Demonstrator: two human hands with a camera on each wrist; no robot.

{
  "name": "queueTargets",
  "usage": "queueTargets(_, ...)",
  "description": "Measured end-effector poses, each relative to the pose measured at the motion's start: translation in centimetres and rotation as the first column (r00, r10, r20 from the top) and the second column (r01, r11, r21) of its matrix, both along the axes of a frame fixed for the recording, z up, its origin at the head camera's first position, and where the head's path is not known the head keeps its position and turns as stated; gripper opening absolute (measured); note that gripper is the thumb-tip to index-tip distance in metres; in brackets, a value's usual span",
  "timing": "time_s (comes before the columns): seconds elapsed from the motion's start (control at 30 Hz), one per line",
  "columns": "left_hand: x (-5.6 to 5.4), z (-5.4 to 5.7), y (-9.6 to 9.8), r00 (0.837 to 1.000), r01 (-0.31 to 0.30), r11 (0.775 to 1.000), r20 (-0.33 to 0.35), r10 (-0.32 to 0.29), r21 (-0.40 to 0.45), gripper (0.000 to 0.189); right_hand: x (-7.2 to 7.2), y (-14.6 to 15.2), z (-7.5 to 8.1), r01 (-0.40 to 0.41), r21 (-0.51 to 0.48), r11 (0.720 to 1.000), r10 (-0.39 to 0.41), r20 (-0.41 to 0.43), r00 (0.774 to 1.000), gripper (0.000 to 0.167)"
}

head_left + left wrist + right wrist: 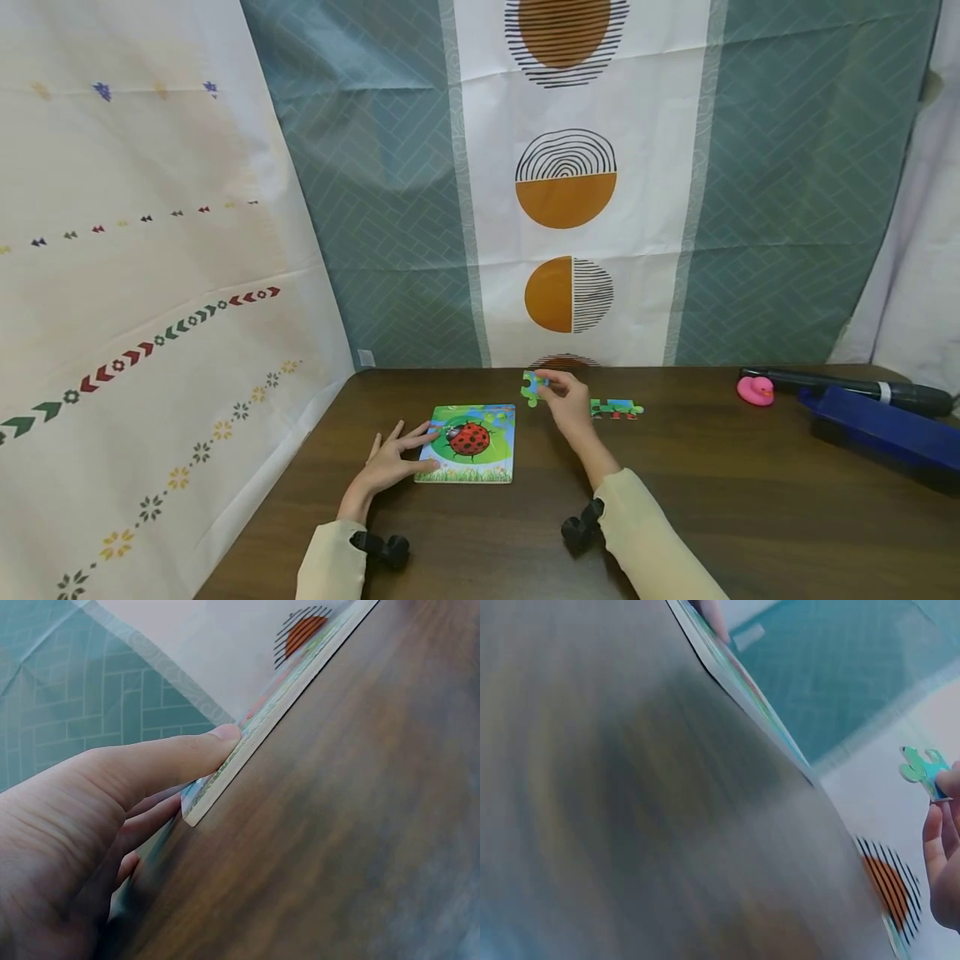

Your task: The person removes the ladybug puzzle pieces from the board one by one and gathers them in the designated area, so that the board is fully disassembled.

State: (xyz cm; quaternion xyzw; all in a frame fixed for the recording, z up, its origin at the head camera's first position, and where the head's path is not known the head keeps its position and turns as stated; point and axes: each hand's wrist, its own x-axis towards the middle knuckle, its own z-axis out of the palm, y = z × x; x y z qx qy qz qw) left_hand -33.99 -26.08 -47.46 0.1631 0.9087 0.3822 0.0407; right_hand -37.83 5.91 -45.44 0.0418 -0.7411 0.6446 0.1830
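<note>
A square puzzle board point(480, 473) with a ladybug picture on green and blue lies flat on the table. My left hand point(390, 462) rests at its left side, fingers spread, with the thumb point(214, 742) and one fingertip touching the edge. Beyond the board's upper right corner, my right hand point(567, 404) pinches a green and blue jigsaw piece point(531, 388) between thumb and fingers. The right wrist view shows this piece point(921, 769) held up, its knobs sticking out. Just right of that hand, more jigsaw pieces point(621, 408) lie on the table, partly hidden behind it.
On the right of the brown table point(712, 517) are a pink rubber duck point(755, 391), a black rod-like object point(825, 382) with a white band and a long blue object point(885, 429). A patterned curtain point(390, 208) hangs behind the table, a white cloth point(150, 250) at the left.
</note>
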Motion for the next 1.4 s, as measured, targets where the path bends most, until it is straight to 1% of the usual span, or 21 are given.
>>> queueTargets(0.27,0.0,0.0,0.0,1.0,0.002,1.0,0.005,-0.002,-0.022,0.061,-0.1,6.1,0.2,0.022,0.014,1.0,-0.023,0.114,0.993,0.034)
queueTargets(0.37,0.0,0.1,0.0,1.0,0.003,1.0,0.003,-0.003,-0.023,0.061,0.1,8.6,0.3,0.051,0.028,0.998,-0.055,0.144,0.988,0.036)
queueTargets(0.47,-0.1,0.1,0.0,1.0,0.003,1.0,0.001,-0.003,-0.026,0.061,0.3,11.2,0.3,0.081,0.065,0.995,-0.09,0.157,0.983,0.037)
queueTargets(0.6,-0.2,0.1,0.0,1.0,0.001,0.999,-0.002,-0.001,-0.036,0.062,0.8,14.5,0.1,0.101,0.094,0.99,-0.115,0.159,0.98,0.041)
queueTargets(0.7,-0.2,0.1,0.0,1.0,0.003,0.999,-0.002,-0.004,-0.038,0.062,1.3,16.7,0.0,0.143,0.102,0.984,-0.158,0.152,0.976,0.042)
queueTargets(0.8,-0.1,0.1,0.0,1.0,0.006,0.999,0.001,-0.005,-0.033,0.062,1.7,18.4,-0.2,0.185,0.136,0.973,-0.206,0.165,0.964,0.042)
queueTargets(0.9,-0.1,0.1,-0.1,1.0,0.004,1.0,0.001,-0.004,-0.03,0.062,2.0,19.3,-0.4,0.181,0.18,0.967,-0.216,0.196,0.957,0.043)
queueTargets(0.97,-0.1,0.2,-0.2,1.0,0.002,1.0,0.001,-0.002,-0.031,0.062,2.1,19.6,-0.6,0.152,0.217,0.964,-0.201,0.225,0.953,0.044)
queueTargets(1.1,-0.1,0.1,-0.2,1.0,0.002,0.999,0.001,-0.002,-0.034,0.062,2.2,19.7,-1.0,0.09,0.27,0.959,-0.162,0.258,0.952,0.045)
queueTargets(1.23,0.0,0.1,-0.1,1.0,-0.001,0.999,0.002,0.001,-0.034,0.062,2.2,19.7,-1.5,0.037,0.352,0.935,-0.13,0.245,0.961,0.043)
queueTargets(1.37,0.0,0.2,-0.1,1.0,0.0,0.999,-0.002,0.0,-0.039,0.062,2.2,19.5,-1.8,0.035,0.431,0.902,-0.135,0.204,0.97,0.039)
queueTargets(1.4,0.0,0.2,-0.1,1.0,0.002,0.999,-0.003,-0.002,-0.039,0.062,2.2,19.4,-1.9,0.041,0.458,0.888,-0.143,0.191,0.971,0.038)
